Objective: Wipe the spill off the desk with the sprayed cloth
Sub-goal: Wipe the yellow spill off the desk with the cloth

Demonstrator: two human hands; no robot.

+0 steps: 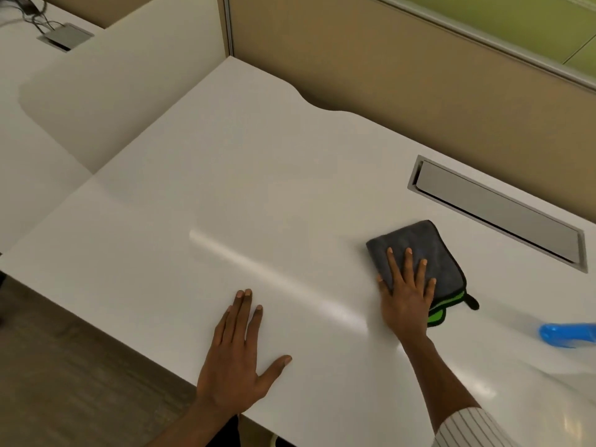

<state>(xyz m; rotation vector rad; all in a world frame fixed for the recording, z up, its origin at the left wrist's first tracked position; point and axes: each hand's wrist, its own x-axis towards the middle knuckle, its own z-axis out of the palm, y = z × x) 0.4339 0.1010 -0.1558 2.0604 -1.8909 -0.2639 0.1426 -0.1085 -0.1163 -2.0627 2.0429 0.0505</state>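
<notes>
Right hand (407,285) spread flat, fingers splayed, pressing down on the folded grey microfibre cloth with green underside and black trim (425,253), not clenched round it. Left hand (237,356) likewise open and flat, palm down near the front edge of the white laminate desk (225,188), grasping nothing, seemingly bracing. Cloth lying toward the right end of the desk, just in front of the long grey metal cable hatch (496,211) set along the back edge. No distinct spill discernible; only a pale streak of glare across the surface. Blue plastic spray bottle (564,335), blurred, at the right edge of view. Best done with even palm pressure, cloth kept folded, overlapping strokes drawn toward the front edge, clear of the hatch slot.
</notes>
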